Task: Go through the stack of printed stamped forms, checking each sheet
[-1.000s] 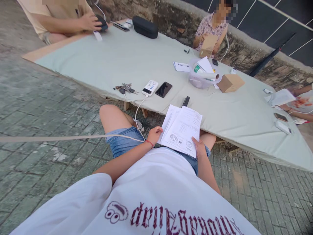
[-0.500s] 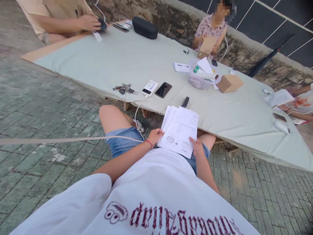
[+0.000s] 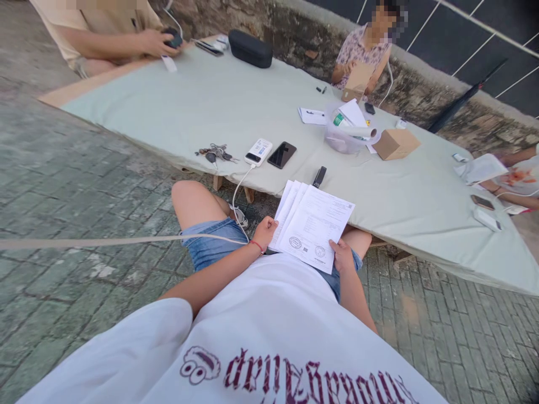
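Several printed sheets of paper (image 3: 318,221) lie fanned out over my lap, their far edges by the table. The top sheet carries two round stamps and a small square code. My right hand (image 3: 343,256) grips the lower right edge of the sheets, thumb on top. At their left edge my left hand (image 3: 266,231), with a red string on the wrist, pinches the paper's margin with curled fingers. Just beyond the sheets a black clip-like object (image 3: 319,177) rests on the table, its exact kind unclear.
On the cloth-covered table (image 3: 189,106) are keys (image 3: 215,152), a white power bank (image 3: 258,151) with a cable, a phone (image 3: 282,155), a clear tub (image 3: 345,140), a cardboard box (image 3: 396,144) and a black case (image 3: 250,48). Other people sit around it.
The top sheet has swung to the right at its far end, so the stack is fanned wider. Both hands stay nearly in place. A person at the far left has turned a dark object in their hands.
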Demonstrator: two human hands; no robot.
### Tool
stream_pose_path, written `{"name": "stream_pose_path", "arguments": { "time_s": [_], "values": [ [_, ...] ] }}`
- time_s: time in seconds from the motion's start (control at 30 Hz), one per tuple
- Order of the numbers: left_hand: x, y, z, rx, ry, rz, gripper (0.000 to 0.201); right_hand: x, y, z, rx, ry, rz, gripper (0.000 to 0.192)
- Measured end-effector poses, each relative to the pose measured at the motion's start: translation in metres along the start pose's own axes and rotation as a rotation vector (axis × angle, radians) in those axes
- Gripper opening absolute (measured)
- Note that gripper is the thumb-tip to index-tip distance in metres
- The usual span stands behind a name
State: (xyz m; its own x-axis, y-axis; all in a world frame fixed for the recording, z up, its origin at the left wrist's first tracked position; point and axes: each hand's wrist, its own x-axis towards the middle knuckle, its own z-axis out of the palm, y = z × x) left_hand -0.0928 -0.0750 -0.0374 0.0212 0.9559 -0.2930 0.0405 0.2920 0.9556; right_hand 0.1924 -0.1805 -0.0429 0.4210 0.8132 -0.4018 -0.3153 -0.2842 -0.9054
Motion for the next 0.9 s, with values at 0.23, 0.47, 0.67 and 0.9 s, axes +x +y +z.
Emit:
{"name": "stream_pose_path", "arguments": {
  "time_s": [0.23,0.47,0.67,0.9],
  "values": [
    [0.005,-0.005,-0.004,-0.054,-0.052,-0.071,0.021,-0.006,-0.017,-0.010,0.071,-0.025,-0.016,0.046],
    [0.004,-0.007,-0.002,-0.107,-0.117,-0.057,0.021,-0.012,-0.020,0.000,0.034,-0.078,-0.014,0.043],
    [0.003,-0.006,-0.001,-0.044,-0.156,-0.052,0.034,-0.007,-0.013,0.013,-0.016,-0.043,0.007,0.041],
    [0.004,-0.007,-0.003,0.106,-0.100,0.005,0.029,-0.007,-0.014,0.003,-0.100,0.024,0.035,0.039]
  ]
}}
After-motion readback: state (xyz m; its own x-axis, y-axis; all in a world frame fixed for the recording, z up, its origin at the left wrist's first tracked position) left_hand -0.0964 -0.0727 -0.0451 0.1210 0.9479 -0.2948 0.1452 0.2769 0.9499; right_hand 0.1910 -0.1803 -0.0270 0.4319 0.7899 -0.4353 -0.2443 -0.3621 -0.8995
